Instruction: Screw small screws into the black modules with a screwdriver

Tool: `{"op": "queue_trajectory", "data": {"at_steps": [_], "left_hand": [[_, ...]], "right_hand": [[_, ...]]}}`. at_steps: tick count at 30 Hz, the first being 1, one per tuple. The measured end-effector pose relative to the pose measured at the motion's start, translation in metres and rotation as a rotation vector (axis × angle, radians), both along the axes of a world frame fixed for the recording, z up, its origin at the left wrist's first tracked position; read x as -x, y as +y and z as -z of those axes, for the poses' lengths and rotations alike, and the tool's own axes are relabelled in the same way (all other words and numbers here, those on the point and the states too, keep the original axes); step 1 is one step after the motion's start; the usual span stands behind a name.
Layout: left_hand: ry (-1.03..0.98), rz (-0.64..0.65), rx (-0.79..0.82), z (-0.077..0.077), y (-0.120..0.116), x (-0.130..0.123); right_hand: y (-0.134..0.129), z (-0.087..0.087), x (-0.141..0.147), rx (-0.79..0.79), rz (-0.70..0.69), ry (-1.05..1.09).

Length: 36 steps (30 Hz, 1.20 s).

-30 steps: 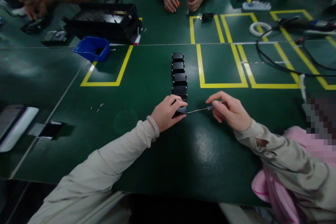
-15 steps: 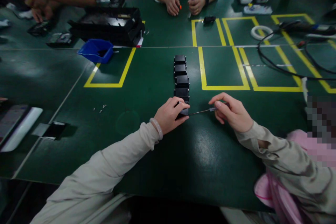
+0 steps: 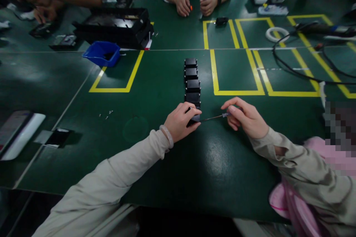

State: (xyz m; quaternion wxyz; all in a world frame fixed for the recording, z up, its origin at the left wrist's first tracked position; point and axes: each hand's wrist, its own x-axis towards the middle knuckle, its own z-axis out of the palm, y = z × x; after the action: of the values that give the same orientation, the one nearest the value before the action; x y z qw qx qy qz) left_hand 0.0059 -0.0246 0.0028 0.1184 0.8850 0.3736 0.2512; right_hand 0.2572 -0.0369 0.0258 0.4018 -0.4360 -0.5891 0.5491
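Note:
Several small black blocks [image 3: 192, 85] with silvery screws at their sides stand in a column on the green table. My left hand [image 3: 181, 121] grips the nearest black block [image 3: 194, 118] between thumb and fingers, at the near end of the column. A thin screwdriver [image 3: 213, 118] lies level, its tip touching the right side of that block. Its clear handle end is pinched in the fingers of my right hand [image 3: 243, 116]. A few small screws [image 3: 107, 117] lie on the table to the left.
A blue bin [image 3: 102, 54] and stacked black trays [image 3: 114, 26] stand at the back left. Yellow tape marks the green table [image 3: 167, 177]. A white tape roll [image 3: 277, 34] and black cables lie at the right. Another person's hands [image 3: 196, 6] rest at the far edge.
Almost nothing differs. My right hand has shifted very slightly on the screwdriver, and the grip of my left hand on the block is the same.

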Motion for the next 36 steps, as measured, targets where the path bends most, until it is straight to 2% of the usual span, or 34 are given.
{"op": "queue_trajectory", "data": {"at_steps": [15,21,27,33,36], "left_hand": [[0.01,-0.004,-0.007,-0.0003,0.0008,0.0],[0.014,0.011,-0.013,-0.0013,0.0011,0.0005],[0.018,0.025,-0.008,-0.0016,0.0022,0.0015],[0.018,0.029,-0.004,-0.0015,0.0021,0.002],[0.015,0.032,-0.009,-0.0014,0.0019,0.0014]], "right_hand": [[0.0005,0.0005,0.0016,0.01,0.015,-0.005],[-0.0009,-0.0005,0.0006,-0.039,-0.017,-0.014],[-0.001,0.0008,-0.0006,-0.021,-0.001,-0.066],[-0.0013,-0.0026,0.0003,-0.1,-0.022,-0.071],[-0.0004,-0.0009,0.0001,-0.072,-0.014,-0.07]]}}
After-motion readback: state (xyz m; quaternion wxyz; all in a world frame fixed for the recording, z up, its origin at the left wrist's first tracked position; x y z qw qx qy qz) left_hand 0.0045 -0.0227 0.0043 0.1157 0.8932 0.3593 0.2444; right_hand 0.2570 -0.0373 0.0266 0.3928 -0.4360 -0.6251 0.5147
